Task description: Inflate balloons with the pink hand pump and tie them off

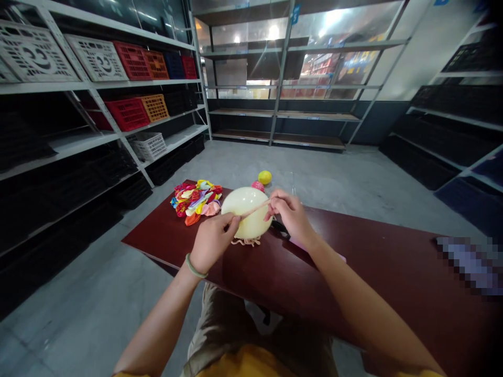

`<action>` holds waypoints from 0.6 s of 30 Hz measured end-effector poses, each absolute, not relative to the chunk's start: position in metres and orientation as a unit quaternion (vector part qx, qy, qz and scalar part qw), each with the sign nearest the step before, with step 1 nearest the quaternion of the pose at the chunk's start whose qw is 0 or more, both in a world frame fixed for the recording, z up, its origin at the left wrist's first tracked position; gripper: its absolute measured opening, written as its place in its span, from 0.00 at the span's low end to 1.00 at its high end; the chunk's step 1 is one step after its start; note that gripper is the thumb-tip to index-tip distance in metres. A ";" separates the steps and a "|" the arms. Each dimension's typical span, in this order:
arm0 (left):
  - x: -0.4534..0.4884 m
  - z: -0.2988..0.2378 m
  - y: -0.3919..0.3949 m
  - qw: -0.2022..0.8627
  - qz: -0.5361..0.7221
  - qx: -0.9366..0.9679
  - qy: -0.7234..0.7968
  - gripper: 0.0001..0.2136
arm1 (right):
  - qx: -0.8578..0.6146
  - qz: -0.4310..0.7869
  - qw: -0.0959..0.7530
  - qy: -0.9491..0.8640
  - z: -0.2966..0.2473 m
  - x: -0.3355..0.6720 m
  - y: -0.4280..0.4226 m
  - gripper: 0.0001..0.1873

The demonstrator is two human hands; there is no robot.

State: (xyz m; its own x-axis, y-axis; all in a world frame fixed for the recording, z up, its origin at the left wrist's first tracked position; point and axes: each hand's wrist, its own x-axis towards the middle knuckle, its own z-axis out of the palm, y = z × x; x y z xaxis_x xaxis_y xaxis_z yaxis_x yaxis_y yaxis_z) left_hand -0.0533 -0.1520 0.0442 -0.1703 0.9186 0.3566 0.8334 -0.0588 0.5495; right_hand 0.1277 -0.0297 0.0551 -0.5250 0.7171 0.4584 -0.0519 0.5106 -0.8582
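Observation:
A pale pink string (pixel 256 209) is stretched in front of an inflated pale yellow balloon (pixel 244 199). My left hand (pixel 214 236), with a green band at the wrist, pinches its lower end. The other end is between the closed fingers of my right hand (pixel 290 213). Whether the string is tied to the balloon I cannot tell. More pale pink strands (pixel 247 242) lie on the table just below the balloon. Partly hidden by my right arm is a long object with a black end (pixel 280 227) and a pink part.
A pile of colourful uninflated balloons (pixel 196 198) lies on the dark red table (pixel 353 246), at its left. Beyond the far edge are a yellow balloon (pixel 264 177) and a pink balloon (pixel 258 186). A pixelated object (pixel 471 262) is at the right. Shelves with crates (pixel 131 60) surround the room.

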 end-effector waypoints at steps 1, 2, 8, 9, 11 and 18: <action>-0.055 0.045 -0.153 0.064 0.336 0.651 0.678 0.19 | -0.222 0.436 0.442 -0.752 0.051 0.128 -0.028 0.12; -0.056 0.046 -0.153 0.075 0.324 0.661 0.673 0.19 | -0.222 0.422 0.452 -0.754 0.048 0.128 -0.028 0.12; -0.053 0.049 -0.148 0.160 0.283 0.675 0.663 0.19 | -0.195 0.394 0.445 -0.780 0.058 0.126 -0.035 0.11; -0.052 0.049 -0.148 0.165 0.285 0.677 0.659 0.18 | -0.205 0.418 0.435 -0.771 0.059 0.124 -0.035 0.11; -0.050 0.050 -0.149 0.164 0.296 0.686 0.644 0.18 | -0.238 0.473 0.430 -0.732 0.058 0.121 -0.033 0.11; -0.047 0.047 -0.155 0.211 0.511 0.620 0.557 0.13 | -0.280 0.520 0.487 -0.644 0.038 0.118 -0.022 0.13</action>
State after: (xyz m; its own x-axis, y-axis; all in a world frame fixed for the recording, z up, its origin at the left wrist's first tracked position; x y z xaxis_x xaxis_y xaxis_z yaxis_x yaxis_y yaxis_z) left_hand -0.0472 -0.1553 0.0474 -0.1428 0.9065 0.3973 0.4745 -0.2896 0.8313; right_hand 0.1184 -0.0223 0.0381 -0.3690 0.8667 0.3356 -0.1454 0.3028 -0.9419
